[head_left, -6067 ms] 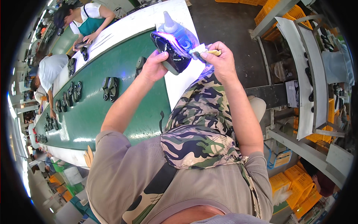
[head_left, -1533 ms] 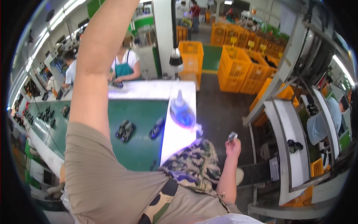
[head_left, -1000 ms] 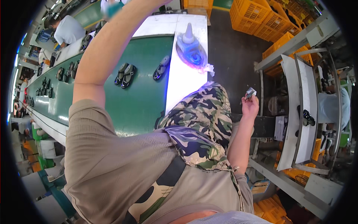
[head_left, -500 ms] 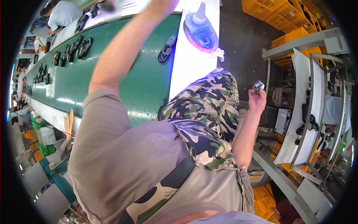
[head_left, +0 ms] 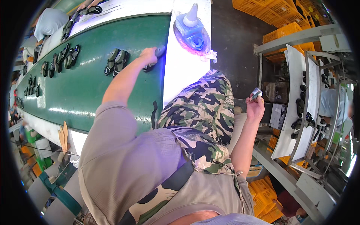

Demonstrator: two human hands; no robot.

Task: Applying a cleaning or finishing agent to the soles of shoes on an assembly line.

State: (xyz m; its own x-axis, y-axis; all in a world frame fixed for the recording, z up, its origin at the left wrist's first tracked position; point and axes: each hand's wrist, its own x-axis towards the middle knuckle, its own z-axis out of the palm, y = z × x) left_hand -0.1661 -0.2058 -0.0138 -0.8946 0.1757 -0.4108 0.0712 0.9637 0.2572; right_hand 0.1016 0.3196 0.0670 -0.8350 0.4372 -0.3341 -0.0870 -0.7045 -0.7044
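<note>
My left hand reaches over the green belt, its fingers closed on a dark sandal with a grey insole at the belt's right edge. The hand covers part of that sandal. Left of my forearm lies a pair of black and grey sandals on the green conveyor belt. Off to the right, away from the table, my right hand holds up a small, silvery-white piece between its fingertips; its kind is too small to make out.
A blue bottle with a cone nozzle stands in a round dish on the white ledge. More sandals sit farther along the belt. Yellow crates and a metal rack stand at the right. A co-worker is at the far left.
My left hand has come down from the top edge of the picture onto the sandal at the belt's edge. The pair beside my forearm now shows. My right hand keeps its small piece.
</note>
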